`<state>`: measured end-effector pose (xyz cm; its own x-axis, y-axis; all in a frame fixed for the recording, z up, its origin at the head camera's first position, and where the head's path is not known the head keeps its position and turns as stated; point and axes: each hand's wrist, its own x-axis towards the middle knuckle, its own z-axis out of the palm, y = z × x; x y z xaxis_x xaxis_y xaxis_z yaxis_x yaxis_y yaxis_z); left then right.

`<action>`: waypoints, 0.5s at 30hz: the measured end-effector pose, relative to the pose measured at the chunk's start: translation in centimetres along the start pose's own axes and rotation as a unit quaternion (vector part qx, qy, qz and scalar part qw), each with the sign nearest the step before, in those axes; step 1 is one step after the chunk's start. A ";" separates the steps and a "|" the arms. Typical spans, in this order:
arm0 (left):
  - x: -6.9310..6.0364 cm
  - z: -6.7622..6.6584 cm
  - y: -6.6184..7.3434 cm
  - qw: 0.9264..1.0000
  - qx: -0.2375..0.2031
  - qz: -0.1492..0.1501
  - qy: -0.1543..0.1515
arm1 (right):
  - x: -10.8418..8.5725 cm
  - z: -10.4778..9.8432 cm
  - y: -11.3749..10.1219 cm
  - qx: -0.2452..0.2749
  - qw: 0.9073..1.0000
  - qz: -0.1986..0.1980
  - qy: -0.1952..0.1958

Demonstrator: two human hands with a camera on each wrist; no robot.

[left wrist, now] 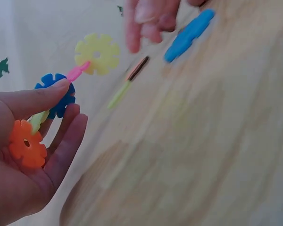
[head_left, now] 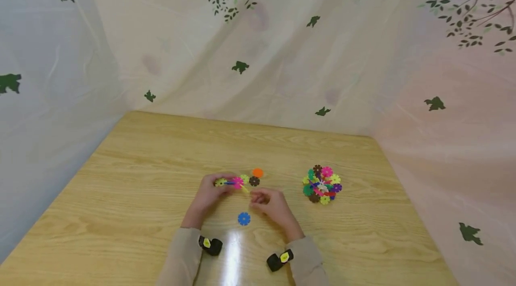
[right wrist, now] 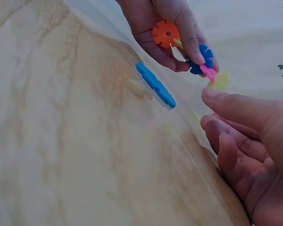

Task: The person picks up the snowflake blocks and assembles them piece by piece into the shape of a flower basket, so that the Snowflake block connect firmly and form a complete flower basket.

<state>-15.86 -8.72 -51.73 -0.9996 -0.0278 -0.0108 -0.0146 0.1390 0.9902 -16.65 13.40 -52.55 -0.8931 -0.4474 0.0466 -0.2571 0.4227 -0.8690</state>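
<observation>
My left hand point(head_left: 208, 192) pinches a short chain of slotted plastic flower discs, thumb and fingers on its blue disc point(left wrist: 66, 101). In the left wrist view, an orange disc point(left wrist: 27, 146) hangs near the palm, joined through a yellow-green disc point(left wrist: 37, 121). On the far side come a pink disc point(left wrist: 77, 71), seen edge-on, and a yellow disc point(left wrist: 98, 52) at the tip. Beside that yellow end is my right hand point(head_left: 275, 206), thumb and fingers bent loosely and apart, nothing visible between them. A loose blue disc point(head_left: 243, 218) lies on the table between the wrists.
Just beyond the hands lie a loose orange disc point(head_left: 257, 172), a brown disc point(head_left: 254, 181) and a yellow-green disc point(head_left: 244, 178). A round cluster of many-coloured joined discs point(head_left: 322, 186) sits to the right. Leaf-printed cloth point(head_left: 282, 75) hangs around the wooden table point(head_left: 133, 178).
</observation>
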 end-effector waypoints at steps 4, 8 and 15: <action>0.1 -0.7 -0.1 0.999 -0.038 -0.016 -0.003 | -0.5 -0.1 -0.7 -0.031 0.997 -0.009 -0.066; 0.2 -0.9 0.0 0.997 -0.076 -0.021 -0.005 | -0.8 0.1 -1.6 -0.133 0.984 -0.044 -0.114; 0.2 -0.8 0.2 0.995 -0.093 -0.027 -0.008 | -0.7 0.4 -1.8 -0.111 0.989 -0.012 -0.094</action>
<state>-16.06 -9.48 -51.40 -0.9977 -0.0145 -0.0662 -0.0654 -0.0471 0.9967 -15.37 12.64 -51.22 -0.8066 -0.5895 -0.0441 -0.3708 0.5627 -0.7388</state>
